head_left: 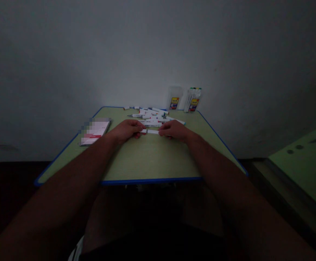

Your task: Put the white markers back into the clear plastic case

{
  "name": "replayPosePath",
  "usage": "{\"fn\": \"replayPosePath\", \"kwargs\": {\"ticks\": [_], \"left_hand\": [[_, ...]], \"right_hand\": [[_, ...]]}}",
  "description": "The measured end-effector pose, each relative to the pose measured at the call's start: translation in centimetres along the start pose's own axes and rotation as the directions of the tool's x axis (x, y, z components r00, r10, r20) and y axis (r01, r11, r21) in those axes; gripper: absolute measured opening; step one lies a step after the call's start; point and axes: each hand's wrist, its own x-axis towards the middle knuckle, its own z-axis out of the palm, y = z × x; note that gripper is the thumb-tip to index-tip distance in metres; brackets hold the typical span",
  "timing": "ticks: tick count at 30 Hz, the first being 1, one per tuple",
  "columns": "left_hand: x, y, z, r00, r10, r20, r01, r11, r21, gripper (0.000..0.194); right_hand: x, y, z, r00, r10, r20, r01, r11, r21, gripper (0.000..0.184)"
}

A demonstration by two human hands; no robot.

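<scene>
Head view: white marker level above or on the pale green table, spanning the gap between both sets of fingers. Left hand pinches one end, fingers narrow; right hand closed likewise on the other. Just beyond, loose markers in a pile. Farther, two clear containers upright near the wall.

hands bare | forearms bare, tapering | black garment low in view, cut lost in shadow
</scene>
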Motion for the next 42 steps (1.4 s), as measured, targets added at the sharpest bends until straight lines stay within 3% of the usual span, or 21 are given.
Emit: {"fn": "replayPosePath", "kwargs": {"ticks": [18, 23, 28, 32, 42], "left_hand": [[0.4, -0.4, -0.3, 1.0, 0.016, 0.011, -0.016, 1.0, 0.008, 0.011], [0.5, -0.4, -0.5, 1.0, 0.026, -0.014, -0.025, 1.0, 0.005, 0.008], [0.7, -0.5, -0.6, 0.998, 0.019, -0.06, -0.019, 1.0, 0.001, 0.013], [0.9, -0.7, -0.7, 0.996, 0.023, -0.089, -0.021, 0.999, 0.027, 0.014], [0.8, -0.8, -0.8, 0.994, 0.034, -0.105, -0.023, 0.995, 0.1, 0.014]], "right_hand": [[0.0, -0.1, 0.2, 0.999, -0.034, -0.021, 0.036, 0.993, 0.109, 0.017], [0.3, 0.2, 0.1, 0.998, -0.042, -0.052, 0.05, 0.985, 0.164, 0.025], [0.4, 0.5, -0.1, 0.987, -0.129, -0.093, 0.149, 0.955, 0.258, 0.038], [0.2, 0.3, 0.0, 0.973, -0.214, -0.086, 0.23, 0.927, 0.296, 0.037], [0.1, 0.1, 0.2, 0.967, -0.246, -0.067, 0.254, 0.916, 0.311, 0.039]]}}
